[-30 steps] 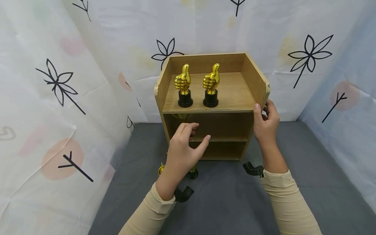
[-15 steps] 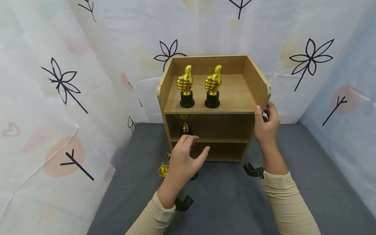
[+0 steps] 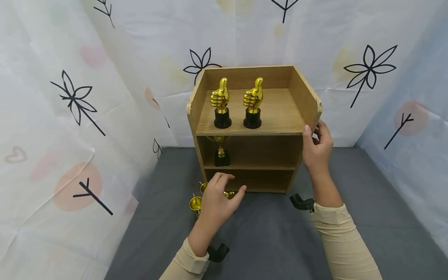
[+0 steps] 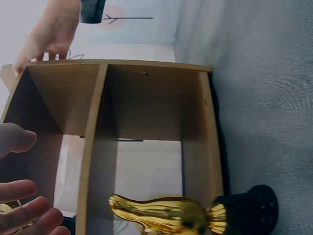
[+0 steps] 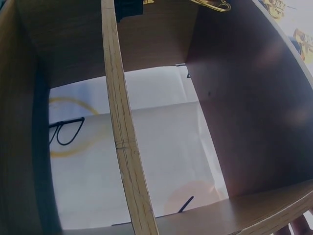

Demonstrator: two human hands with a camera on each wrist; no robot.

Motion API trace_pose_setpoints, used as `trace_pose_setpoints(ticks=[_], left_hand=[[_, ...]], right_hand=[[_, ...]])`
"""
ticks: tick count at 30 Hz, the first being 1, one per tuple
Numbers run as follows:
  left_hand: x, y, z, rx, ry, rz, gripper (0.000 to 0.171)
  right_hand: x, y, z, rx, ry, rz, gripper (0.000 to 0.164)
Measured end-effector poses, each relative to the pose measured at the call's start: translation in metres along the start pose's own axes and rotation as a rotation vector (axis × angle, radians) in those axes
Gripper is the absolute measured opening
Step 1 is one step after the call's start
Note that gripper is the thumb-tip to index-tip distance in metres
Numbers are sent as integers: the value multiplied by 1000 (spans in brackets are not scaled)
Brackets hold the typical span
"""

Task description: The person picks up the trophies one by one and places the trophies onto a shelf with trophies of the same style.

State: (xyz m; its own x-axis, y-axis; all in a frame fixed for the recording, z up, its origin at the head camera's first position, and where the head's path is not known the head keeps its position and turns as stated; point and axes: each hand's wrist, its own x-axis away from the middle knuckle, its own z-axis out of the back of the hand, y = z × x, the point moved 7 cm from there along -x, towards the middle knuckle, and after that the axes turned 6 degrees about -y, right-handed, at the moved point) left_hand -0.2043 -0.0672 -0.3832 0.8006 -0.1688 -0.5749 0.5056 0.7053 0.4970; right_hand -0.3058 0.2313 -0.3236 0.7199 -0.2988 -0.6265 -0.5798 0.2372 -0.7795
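A wooden shelf [image 3: 250, 168] with three levels stands on the grey cloth. My right hand [image 3: 317, 147] grips its right side panel, thumb at the front edge and fingers behind. Two gold thumbs-up trophies [image 3: 252, 103] on black bases stand upright on the top level. On the middle level, at the left, is a gold cup trophy [image 3: 221, 153]. My left hand [image 3: 216, 204] hovers in front of the bottom level, fingers and thumb spread apart, holding nothing. Another thumbs-up trophy [image 4: 166, 215], mostly hidden behind that hand in the head view, stands on the cloth before the shelf.
Gold cup trophies [image 3: 195, 203] stand on the grey cloth [image 3: 273, 241] just left of my left hand, partly covered by it. A white patterned sheet [image 3: 259, 42] hangs behind the shelf and along both sides.
My left hand has drawn down and back from the middle level, with nothing in it, uncovering the cup trophy there. The right hand keeps its hold on the shelf's side.
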Motion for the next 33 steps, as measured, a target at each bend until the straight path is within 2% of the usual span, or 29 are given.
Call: trace_pose_setpoints(ticks=[13,24,33], left_hand=[[19,-16,-19,-7,-60,73,32],[27,-17,-28,-47,-46,33,30],[30,-20,-33,-78,-66,66,32]], right_hand=[[0,-2,-1,-15,-12,3,43],[-2,0,0,-7,-22,13,40],[-2,4,0,-2,-22,12,41]])
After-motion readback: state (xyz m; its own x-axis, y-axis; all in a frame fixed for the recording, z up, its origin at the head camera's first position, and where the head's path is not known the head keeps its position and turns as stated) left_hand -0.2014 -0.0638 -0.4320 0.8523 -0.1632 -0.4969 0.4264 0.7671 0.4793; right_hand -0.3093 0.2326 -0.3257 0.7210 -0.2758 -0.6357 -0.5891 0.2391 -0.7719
